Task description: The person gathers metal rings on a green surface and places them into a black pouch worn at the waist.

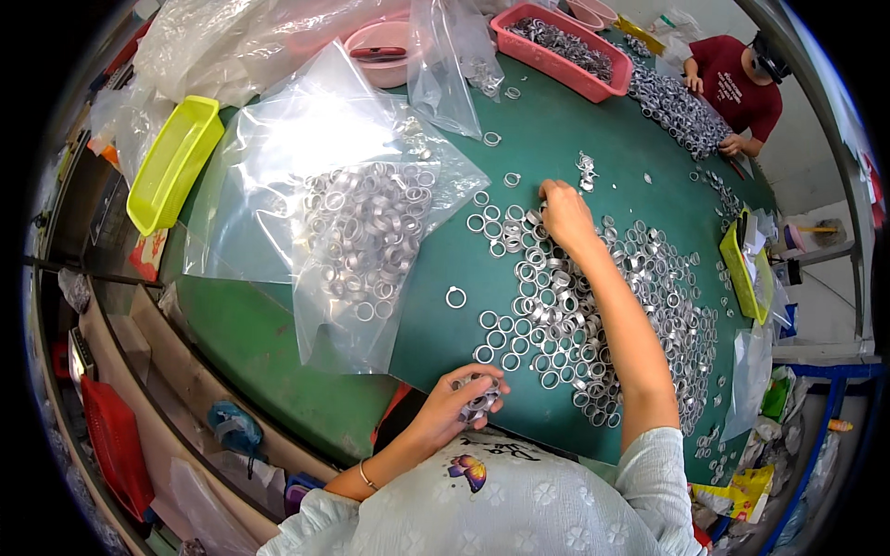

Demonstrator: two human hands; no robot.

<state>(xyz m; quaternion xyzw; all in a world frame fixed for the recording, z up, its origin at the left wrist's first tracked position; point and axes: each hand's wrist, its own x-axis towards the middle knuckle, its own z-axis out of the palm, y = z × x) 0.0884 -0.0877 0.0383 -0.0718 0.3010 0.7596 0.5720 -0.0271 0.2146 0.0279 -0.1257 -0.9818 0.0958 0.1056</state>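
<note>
My left hand (456, 400) is curled around several small silver metal rings (481, 397), close to my body at the table's near edge. My right hand (565, 215) reaches over the far side of a wide heap of similar rings (565, 306). Its fingers are bent together and point down; whatever is between them is hidden. To the left of the heap, a clear plastic bag (320, 324) lies on the table with many rings inside. A single ring (455, 296) rests apart between the bag and the heap.
The green table (426, 343) carries a yellow-green tray (176, 167) at left, a pink basin (378, 56) and a pink bin of metal parts (519, 54) at the back. Another yellow-green basket (747, 269) stands right. A person (737, 88) handles parts at the far right.
</note>
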